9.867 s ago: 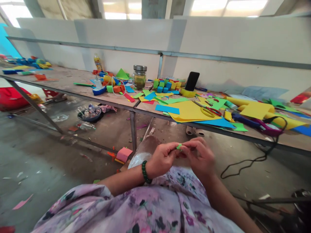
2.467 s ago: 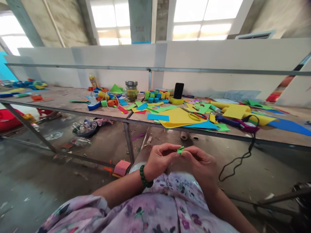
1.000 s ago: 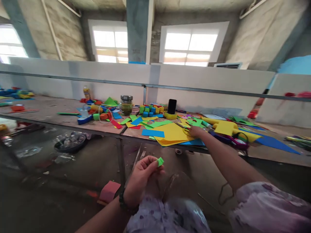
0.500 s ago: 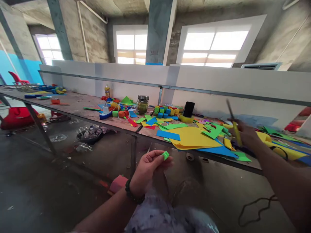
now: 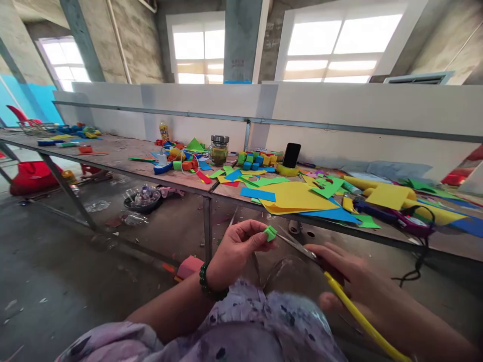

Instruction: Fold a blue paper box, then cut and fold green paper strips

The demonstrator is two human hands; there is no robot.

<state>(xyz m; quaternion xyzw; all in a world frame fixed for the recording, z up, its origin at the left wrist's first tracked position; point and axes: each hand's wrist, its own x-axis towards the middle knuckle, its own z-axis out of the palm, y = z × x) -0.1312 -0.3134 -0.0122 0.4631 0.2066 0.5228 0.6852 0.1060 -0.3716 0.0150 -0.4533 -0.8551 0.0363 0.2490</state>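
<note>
My left hand [image 5: 241, 247], with a dark bead bracelet at the wrist, is closed in a pinch on a small folded piece of bright green foam sheet [image 5: 270, 233]. It is held in front of the table edge, above my lap. My right hand [image 5: 345, 271] is closed around scissors [image 5: 300, 246] with a long yellow handle. The blades point left, and their tip reaches the right side of the green piece; whether it touches cannot be told. Part of the scissors is hidden by the fingers.
On the long table lie yellow sheets [image 5: 298, 197], a blue strip [image 5: 258, 194], small coloured blocks [image 5: 256, 160], a glass jar [image 5: 219, 151], a phone [image 5: 292, 155] and a purple tool with a cord [image 5: 405, 221]. Below stands a dark basin [image 5: 143, 207] of clear plastic pieces.
My right hand has come from above the table's right side, down and left, bringing the scissors to the green foam piece. My left hand has shifted slightly right, still pinching it.
</note>
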